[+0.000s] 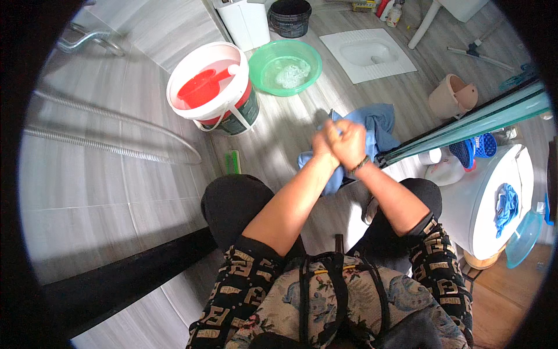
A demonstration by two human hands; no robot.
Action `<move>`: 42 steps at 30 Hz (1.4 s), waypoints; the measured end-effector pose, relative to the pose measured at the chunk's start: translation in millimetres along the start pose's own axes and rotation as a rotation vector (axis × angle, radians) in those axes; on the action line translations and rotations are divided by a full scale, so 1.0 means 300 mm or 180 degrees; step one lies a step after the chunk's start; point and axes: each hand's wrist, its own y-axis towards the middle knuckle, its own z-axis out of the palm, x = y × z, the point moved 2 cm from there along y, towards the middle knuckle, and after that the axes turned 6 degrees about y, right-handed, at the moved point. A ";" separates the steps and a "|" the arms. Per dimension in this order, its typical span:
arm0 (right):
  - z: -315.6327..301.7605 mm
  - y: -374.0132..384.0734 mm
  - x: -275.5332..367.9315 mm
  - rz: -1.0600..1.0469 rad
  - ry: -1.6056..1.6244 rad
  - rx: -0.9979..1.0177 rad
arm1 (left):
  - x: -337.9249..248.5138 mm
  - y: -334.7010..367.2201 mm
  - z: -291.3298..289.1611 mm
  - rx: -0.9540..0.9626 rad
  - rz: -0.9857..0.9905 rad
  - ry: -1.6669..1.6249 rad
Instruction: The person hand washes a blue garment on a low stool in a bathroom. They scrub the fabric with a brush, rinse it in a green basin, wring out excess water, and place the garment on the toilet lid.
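Observation:
My left hand (pixel 324 143) and my right hand (pixel 351 144) are closed and pressed together in front of my knees. A bit of blue shows between the fingers, part of a blue cloth (pixel 381 123) bunched up in my grip. The rest of the cloth spreads beyond and below my hands, down to the grey floor. My hands cover its middle, so I cannot make out what kind of garment it is. A bracelet circles my right wrist.
A white bucket (pixel 181 63) of water with a red dipper (pixel 200 87) and a green basin (pixel 314 72) of sudsy water stand ahead. A green brush (pixel 233 161) lies left. A squat toilet (pixel 343 43) lies beyond; a glass panel (pixel 465 134) and white washing machine (pixel 485 227) stand right.

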 end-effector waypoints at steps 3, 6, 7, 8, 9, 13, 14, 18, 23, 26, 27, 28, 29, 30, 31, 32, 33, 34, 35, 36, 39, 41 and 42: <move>-0.108 0.137 -0.174 0.1057 -0.0530 -0.0434 | 0.056 -0.087 0.143 -0.0756 0.0016 0.1974; -0.044 0.108 -0.128 0.0894 -0.0252 -0.0462 | -0.021 -0.041 0.118 -0.0604 0.0310 0.1492; 0.000 0.052 -0.060 0.0161 -0.0431 -0.0297 | -0.057 -0.024 0.091 -0.0585 0.0410 0.1355; 0.012 -0.007 0.019 -0.0106 -0.0220 -0.0191 | -0.088 -0.019 0.065 0.0145 0.0060 0.0562; 0.031 -0.036 0.102 -0.0421 0.0066 -0.0052 | -0.133 0.012 -0.009 0.0328 -0.0287 0.0934; -0.036 0.096 -0.081 0.0153 -0.0837 -0.0550 | -0.025 -0.053 0.087 -0.0815 0.0242 0.1742; -0.061 0.123 -0.136 0.0467 -0.0856 -0.0581 | -0.019 -0.082 0.131 -0.0655 0.0418 0.1918; -0.022 0.059 -0.060 0.0292 -0.0187 -0.0620 | -0.109 -0.068 0.114 -0.0700 0.0559 0.2318; 0.005 0.012 -0.032 0.0024 -0.0359 -0.0167 | -0.066 -0.046 0.044 -0.0555 0.0316 0.1574; -0.091 0.140 -0.169 0.0875 -0.0599 -0.0632 | -0.048 -0.145 0.204 -0.0530 0.0475 0.2665; -0.085 0.120 -0.162 0.0688 -0.0508 -0.0745 | -0.055 -0.118 0.205 -0.0553 0.0449 0.2419; -0.050 0.098 -0.113 0.0474 -0.0344 -0.0793 | -0.085 -0.082 0.170 -0.0651 0.0486 0.2155; 0.004 0.053 -0.074 -0.0073 -0.0201 -0.0537 | -0.107 -0.046 0.120 -0.0736 0.0503 0.1894; 0.032 -0.002 0.015 -0.0282 0.0037 -0.0382 | -0.131 -0.010 0.048 -0.0125 0.0101 0.1119; 0.021 -0.035 0.092 -0.0453 0.0232 -0.0250 | -0.137 -0.047 0.056 0.0019 0.0005 0.1281; 0.010 -0.025 0.097 -0.0054 0.0028 -0.0167 | -0.115 -0.043 0.054 -0.0132 0.0214 0.1021; 0.015 0.009 0.023 -0.0236 -0.0154 -0.0081 | -0.095 -0.048 0.060 -0.0289 0.0429 0.0764; -0.028 0.049 -0.051 0.0004 -0.0604 -0.0334 | -0.070 -0.080 0.119 -0.0652 0.0478 0.1755; -0.043 0.096 -0.105 0.0196 -0.0959 -0.0581 | -0.070 -0.118 0.146 -0.0580 0.0301 0.1829; -0.077 0.128 -0.140 0.0522 -0.0658 -0.0684 | -0.063 -0.145 0.188 -0.0313 0.0332 0.1897; -0.106 0.171 -0.198 0.0922 0.0588 -0.0757 | -0.110 -0.166 0.236 0.0066 0.0429 0.1358; -0.118 0.182 -0.114 0.1436 0.2139 -0.0651 | -0.207 -0.162 0.220 -0.0009 0.0625 0.1137; -0.121 0.170 -0.094 0.1462 0.2348 -0.0590 | -0.240 -0.167 0.220 -0.0061 0.0648 0.1146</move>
